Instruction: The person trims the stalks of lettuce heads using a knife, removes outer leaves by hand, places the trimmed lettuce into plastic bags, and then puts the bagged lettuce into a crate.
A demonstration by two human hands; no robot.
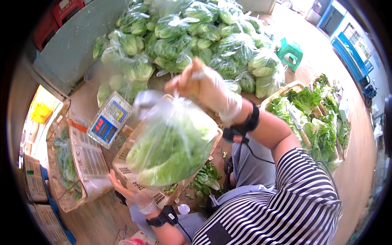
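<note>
A clear plastic bag of lettuce (171,151) hangs over an upturned beige plastic crate (122,163). Up at its gathered neck, the gloved fingers of my right hand (204,87) are closed on the plastic, a little smeared by motion. Lower down, at the bag's near left side, my left hand (139,196) has its fingers stretched out and grips nothing; it also wears a thin clear glove. Left of the bag stands a weighing scale display (109,118) with a lit blue panel. A blurred greyish shape (145,100) beside the bag's neck is too smeared to name.
Bagged lettuces (175,36) lie heaped beyond. At right a basket (281,92) holds loose lettuce (306,102) and a knife (301,130). A green stool (290,53) stands behind it. A crate (87,151) stands left; leaf scraps (208,179) litter the floor.
</note>
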